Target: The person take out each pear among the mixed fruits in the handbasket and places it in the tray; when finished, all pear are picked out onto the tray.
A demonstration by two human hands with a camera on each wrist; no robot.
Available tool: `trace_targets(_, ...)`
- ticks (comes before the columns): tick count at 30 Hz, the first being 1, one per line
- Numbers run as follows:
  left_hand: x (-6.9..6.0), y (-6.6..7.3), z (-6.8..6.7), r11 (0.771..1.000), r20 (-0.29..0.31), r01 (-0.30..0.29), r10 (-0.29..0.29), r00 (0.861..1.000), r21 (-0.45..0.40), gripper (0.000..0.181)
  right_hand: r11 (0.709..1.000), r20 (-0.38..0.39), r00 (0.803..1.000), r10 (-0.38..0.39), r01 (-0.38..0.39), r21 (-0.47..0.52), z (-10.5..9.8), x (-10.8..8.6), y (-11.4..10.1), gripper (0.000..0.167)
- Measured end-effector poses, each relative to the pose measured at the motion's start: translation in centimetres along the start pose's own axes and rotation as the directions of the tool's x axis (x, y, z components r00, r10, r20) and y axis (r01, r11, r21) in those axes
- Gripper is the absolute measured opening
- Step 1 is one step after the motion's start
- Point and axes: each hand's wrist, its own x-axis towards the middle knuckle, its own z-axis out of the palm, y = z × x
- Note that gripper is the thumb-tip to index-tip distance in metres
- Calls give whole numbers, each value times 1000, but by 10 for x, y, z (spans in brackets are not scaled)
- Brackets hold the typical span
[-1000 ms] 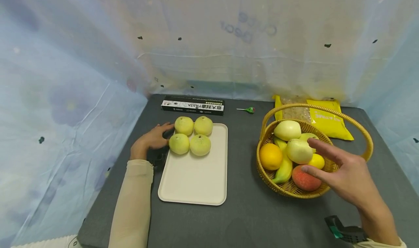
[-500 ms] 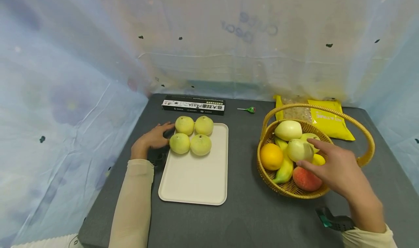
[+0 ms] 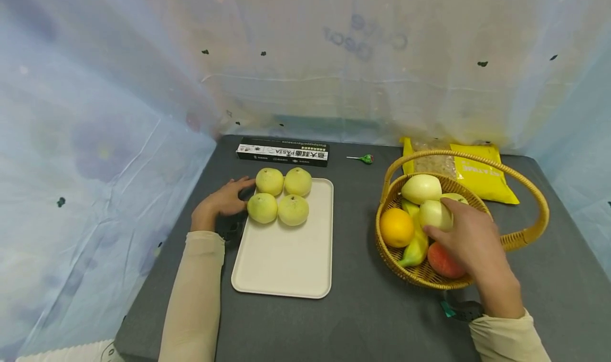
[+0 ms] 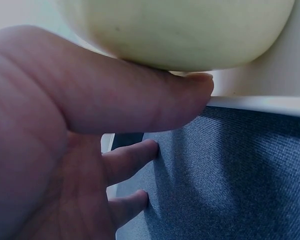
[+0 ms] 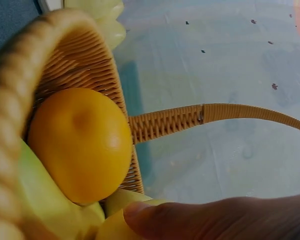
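Observation:
My right hand (image 3: pixel 472 237) is in the wicker basket (image 3: pixel 415 281), its thumb and fingers around a pale green melon (image 3: pixel 433 215). In the right wrist view the thumb (image 5: pixel 155 220) lies against pale fruit low in the frame; the other fingers are out of sight. My left hand (image 3: pixel 225 200) lies at the left edge of the cream tray (image 3: pixel 286 261), fingers spread. Its thumb (image 4: pixel 155 100) is against the tray rim and the underside of a melon (image 4: pixel 190 35), while other fingertips touch the tablecloth. Several pale green melons (image 3: pixel 293 210) are grouped on the tray's far end.
The basket also holds an orange (image 3: pixel 397 227), a banana (image 3: pixel 414 249), a red peach-like fruit (image 3: pixel 445 260) and another pale melon (image 3: pixel 421 189). Its tall handle (image 3: pixel 517 179) arches over. Behind are a pasta box (image 3: pixel 282 152), a lollipop (image 3: pixel 366 158) and a yellow bag (image 3: pixel 482 173).
My right hand has moved left and into the basket, from hovering beside the pale green melon to closing around it. The left hand has stayed at the tray.

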Motion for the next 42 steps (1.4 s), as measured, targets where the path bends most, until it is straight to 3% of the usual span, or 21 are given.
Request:
trace_targets(13,1,-1,0,1000,-8,4,-4,1000,7,80,999,-28,999,39,-39,20,9,-1,-1,74)
trace_targets(20,2,0,-1,1000,-4,13,-13,1000,-2,80,999,-72,997,19,-16,40,12,-5,-1,72)
trace_targets(31,2,-2,1,1000,1,20,-20,1000,5,81,991,-79,997,-17,27,131,7,-14,2,73)
trace_targets(36,1,-1,1,1000,-2,16,-16,1000,4,81,950,-107,994,-36,68,305,-2,-20,-7,71)
trace_targets(42,0,0,0,1000,-4,18,-18,1000,8,81,835,-84,994,-69,103,541,-12,-23,-22,69)
